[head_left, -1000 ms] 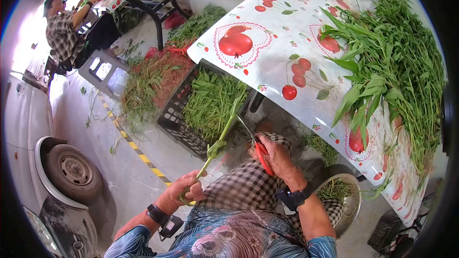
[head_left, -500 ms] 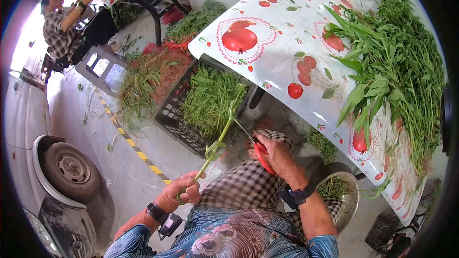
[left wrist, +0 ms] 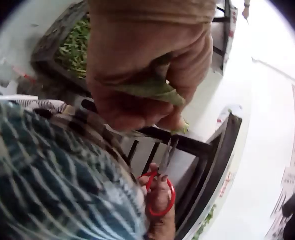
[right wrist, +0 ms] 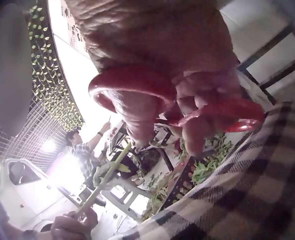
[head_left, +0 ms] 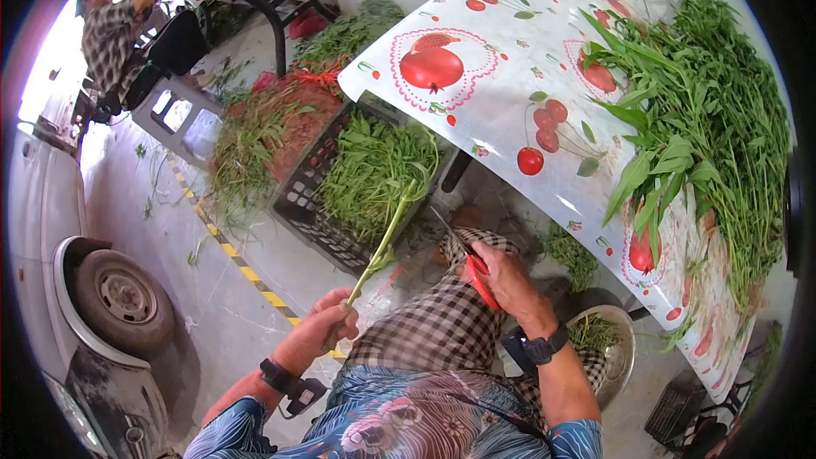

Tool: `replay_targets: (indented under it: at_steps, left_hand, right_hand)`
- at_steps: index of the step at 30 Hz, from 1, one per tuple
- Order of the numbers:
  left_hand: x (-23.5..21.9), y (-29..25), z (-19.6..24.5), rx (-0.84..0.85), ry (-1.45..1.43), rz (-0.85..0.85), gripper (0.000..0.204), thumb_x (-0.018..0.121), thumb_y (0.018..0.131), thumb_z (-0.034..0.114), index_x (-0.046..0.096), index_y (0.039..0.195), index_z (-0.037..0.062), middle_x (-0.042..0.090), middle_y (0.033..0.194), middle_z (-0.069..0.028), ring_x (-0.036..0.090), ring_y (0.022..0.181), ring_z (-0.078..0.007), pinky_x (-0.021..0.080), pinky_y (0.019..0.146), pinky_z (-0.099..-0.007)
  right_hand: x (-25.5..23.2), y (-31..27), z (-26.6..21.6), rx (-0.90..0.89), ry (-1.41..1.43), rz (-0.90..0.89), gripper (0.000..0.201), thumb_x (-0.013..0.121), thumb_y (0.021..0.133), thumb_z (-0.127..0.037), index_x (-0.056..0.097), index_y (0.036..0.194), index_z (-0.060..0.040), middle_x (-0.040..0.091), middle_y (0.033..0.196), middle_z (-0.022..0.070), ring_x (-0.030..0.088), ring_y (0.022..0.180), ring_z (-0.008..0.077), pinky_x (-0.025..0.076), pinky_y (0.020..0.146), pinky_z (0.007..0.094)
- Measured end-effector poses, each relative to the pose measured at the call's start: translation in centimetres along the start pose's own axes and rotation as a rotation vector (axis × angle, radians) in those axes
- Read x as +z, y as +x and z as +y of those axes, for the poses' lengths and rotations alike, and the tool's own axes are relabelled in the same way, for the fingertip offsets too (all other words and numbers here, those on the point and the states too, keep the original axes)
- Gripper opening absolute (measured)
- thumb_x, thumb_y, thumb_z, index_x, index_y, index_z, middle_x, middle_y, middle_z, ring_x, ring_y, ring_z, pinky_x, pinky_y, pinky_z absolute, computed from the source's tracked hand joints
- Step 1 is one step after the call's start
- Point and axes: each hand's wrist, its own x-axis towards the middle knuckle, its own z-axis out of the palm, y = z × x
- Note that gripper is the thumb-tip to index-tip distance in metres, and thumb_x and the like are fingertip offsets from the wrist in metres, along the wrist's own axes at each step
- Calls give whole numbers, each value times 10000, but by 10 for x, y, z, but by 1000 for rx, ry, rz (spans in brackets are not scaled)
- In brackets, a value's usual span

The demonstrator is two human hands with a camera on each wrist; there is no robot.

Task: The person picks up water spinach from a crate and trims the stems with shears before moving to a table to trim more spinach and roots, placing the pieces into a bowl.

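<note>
My left hand (head_left: pixel 325 323) pinches a long green plant stem (head_left: pixel 382 246) near its lower end; the stem slants up and right over the crate. In the left wrist view a green leaf (left wrist: pixel 152 91) lies across the curled fingers. My right hand (head_left: pixel 508 285) holds scissors (head_left: pixel 482 282) with red handles, thumb and fingers through the loops. Their blades point up and left, a short way right of the stem. Below the stem's tip, a black crate (head_left: pixel 289 217) contains cut greens (head_left: pixel 374 178).
A table with a fruit-print cloth (head_left: pixel 484 76) stands at the right, a heap of leafy stalks (head_left: pixel 714 136) on it. A metal basin (head_left: pixel 627 353) is beside my leg. Plant trimmings (head_left: pixel 242 149), a grey stool (head_left: pixel 174 119), a seated person (head_left: pixel 115 42) and a vehicle (head_left: pixel 51 195) are at the left.
The scissors have moved right, away from the stem they were touching. The leafy clump halfway along the stem no longer shows there. The seated person's arm reaches farther up.
</note>
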Motion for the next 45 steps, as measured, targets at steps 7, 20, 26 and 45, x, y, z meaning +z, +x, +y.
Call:
replay_targets:
  at_steps: [7, 20, 26, 45]
  left_hand:
    - [-1, 9, -5, 123, 163, 84, 290, 505, 865, 117, 467, 1141, 40, 513, 754, -31, 455, 575, -89, 410, 555, -227]
    - [-2, 10, -5, 171, 285, 124, 276, 512, 842, 95, 493, 1107, 20, 549, 771, -36, 473, 572, -82, 388, 498, -213]
    - [-2, 10, -4, 149, 295, 116, 272, 508, 849, 93, 492, 1111, 22, 546, 769, -35, 468, 572, -79, 383, 496, -213]
    - [-10, 11, -6, 116, 272, 117, 244, 508, 869, 142, 492, 1104, 77, 473, 720, -26, 416, 554, -97, 358, 497, -228]
  right_hand:
    - [12, -4, 12, 62, 576, -93, 397, 585, 863, -284, 494, 1146, -22, 595, 812, 116, 549, 634, 190, 454, 609, 307]
    - [-11, -7, -42, 282, 822, -335, 708, 432, 854, -587, 394, 1230, 11, 545, 762, 52, 477, 561, 79, 413, 508, 222]
    - [-6, -3, -38, 317, 820, -311, 705, 443, 848, -585, 408, 1208, 20, 541, 719, 57, 475, 505, 83, 408, 473, 225]
    - [1, 4, -32, 348, 736, -280, 655, 451, 803, -660, 511, 944, -24, 539, 691, 61, 451, 442, 52, 402, 389, 206]
